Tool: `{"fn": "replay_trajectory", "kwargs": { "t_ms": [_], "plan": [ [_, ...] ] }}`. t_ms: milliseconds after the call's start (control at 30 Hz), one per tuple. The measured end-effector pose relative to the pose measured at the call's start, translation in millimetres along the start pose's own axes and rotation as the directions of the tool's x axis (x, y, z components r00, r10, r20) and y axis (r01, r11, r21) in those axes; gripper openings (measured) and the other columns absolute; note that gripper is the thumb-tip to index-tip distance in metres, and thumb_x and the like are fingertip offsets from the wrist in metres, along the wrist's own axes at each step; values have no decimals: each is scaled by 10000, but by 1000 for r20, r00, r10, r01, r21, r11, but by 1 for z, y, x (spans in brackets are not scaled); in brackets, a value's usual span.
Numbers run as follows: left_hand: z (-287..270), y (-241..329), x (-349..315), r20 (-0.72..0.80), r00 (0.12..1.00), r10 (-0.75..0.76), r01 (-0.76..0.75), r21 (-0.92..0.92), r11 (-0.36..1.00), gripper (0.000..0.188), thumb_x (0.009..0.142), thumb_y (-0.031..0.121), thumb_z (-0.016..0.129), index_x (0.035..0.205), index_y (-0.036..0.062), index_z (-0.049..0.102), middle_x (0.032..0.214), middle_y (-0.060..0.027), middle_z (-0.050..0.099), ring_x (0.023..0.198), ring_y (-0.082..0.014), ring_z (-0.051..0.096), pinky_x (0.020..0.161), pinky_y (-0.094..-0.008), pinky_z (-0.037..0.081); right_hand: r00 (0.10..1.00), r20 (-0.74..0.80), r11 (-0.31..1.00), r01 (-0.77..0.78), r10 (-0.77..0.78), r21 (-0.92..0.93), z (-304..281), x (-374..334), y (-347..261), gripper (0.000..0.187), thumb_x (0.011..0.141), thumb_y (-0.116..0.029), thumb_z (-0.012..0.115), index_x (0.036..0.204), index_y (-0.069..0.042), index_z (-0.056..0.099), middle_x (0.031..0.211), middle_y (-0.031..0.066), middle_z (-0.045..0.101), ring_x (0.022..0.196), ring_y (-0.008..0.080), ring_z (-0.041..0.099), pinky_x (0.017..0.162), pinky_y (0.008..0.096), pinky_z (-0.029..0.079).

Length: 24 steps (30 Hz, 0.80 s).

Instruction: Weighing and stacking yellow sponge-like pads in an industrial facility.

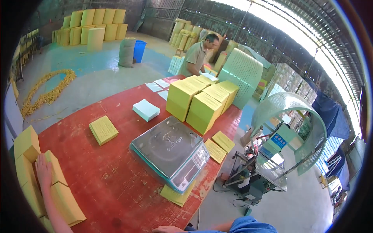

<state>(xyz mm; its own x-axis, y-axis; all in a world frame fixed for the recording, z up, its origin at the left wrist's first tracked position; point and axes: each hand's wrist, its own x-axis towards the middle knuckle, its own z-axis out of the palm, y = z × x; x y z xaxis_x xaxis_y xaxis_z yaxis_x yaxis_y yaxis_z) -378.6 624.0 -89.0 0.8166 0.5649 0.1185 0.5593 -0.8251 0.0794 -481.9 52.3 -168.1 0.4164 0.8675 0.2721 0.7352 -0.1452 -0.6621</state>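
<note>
Yellow paper stacks [68, 200] stand in two rows at the left end of the red desk [116, 190], right at the person's left hand [43, 171]. The left forearm comes up from the lower edge and slants a little leftward, the back of the hand facing the camera. Its fingers are stretched out and close together, lying along the line between the two rows; how firmly they touch the paper I cannot tell. The right hand [169, 229] shows only as a sliver at the bottom edge, its forearm running across from a blue sleeve [252, 225]; whether its fingers are spread or closed I cannot tell. These stacks are well apart from the right hand. Between them and the scale [167, 143] sits a small yellow pile [103, 130]. Yellow sheets [178, 195] poke out beneath the scale's near edge. Tall yellow blocks [204, 106] stand beyond it, near a co-worker [194, 58].
</note>
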Motion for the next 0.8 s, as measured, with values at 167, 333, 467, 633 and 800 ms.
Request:
{"fn": "replay_trajectory", "kwargs": {
  "t_ms": [167, 333, 467, 633, 800],
  "plan": [
    [1, 65, -44, -13, 996, 85, -85, -81, 993, 587, 987, 242, 448, 1493, -9, 291, 1556, -161, 304, 1459, -302, 233, 1206, -425, 141, 994, -71, 976, 90, -77, 196, -31, 13, -15, 333, 868, -143, 556, 1182, -47, 604, 1102, 132, 622, 993, 250, 611, 813, 366, 516],
    [-9, 122, -97, -24, 997, 79, -80, -33, 996, 602, 974, 269, 471, 1484, -6, 310, 1549, -158, 317, 1454, -281, 251, 1207, -418, 156, 994, -80, 810, -19, 81, 586, -33, 9, -1, 332, 874, -118, 545, 1193, -42, 598, 1072, 122, 631, 972, 230, 614, 811, 356, 511],
    [-20, 160, -150, 33, 999, 13, -14, 12, 1000, 615, 965, 274, 485, 1483, -8, 313, 1545, -157, 326, 1450, -291, 257, 1207, -415, 154, 988, -95, 637, -6, 123, 771, -25, -9, 11, 333, 879, -98, 537, 1201, -39, 593, 1047, 113, 638, 956, 215, 617, 809, 349, 507],
    [-8, 170, -180, 13, 1000, -10, 9, 30, 1000, 599, 954, 245, 501, 1475, -2, 335, 1538, -172, 330, 1437, -333, 270, 1200, -411, 177, 992, -48, 585, -27, 112, 811, -51, -54, 38, 346, 880, -59, 500, 1216, -31, 582, 955, 77, 642, 891, 164, 605, 791, 325, 490],
    [-4, 136, -199, -428, 900, -82, 61, -62, 996, 593, 908, 112, 518, 1475, 48, 358, 1495, -222, 374, 1391, -392, 320, 1151, -445, 254, 983, 77, 531, -157, 169, 833, -110, -99, 65, 365, 896, -85, 517, 1254, -41, 566, 909, 54, 635, 834, 142, 613, 737, 301, 502]
  ]
}}
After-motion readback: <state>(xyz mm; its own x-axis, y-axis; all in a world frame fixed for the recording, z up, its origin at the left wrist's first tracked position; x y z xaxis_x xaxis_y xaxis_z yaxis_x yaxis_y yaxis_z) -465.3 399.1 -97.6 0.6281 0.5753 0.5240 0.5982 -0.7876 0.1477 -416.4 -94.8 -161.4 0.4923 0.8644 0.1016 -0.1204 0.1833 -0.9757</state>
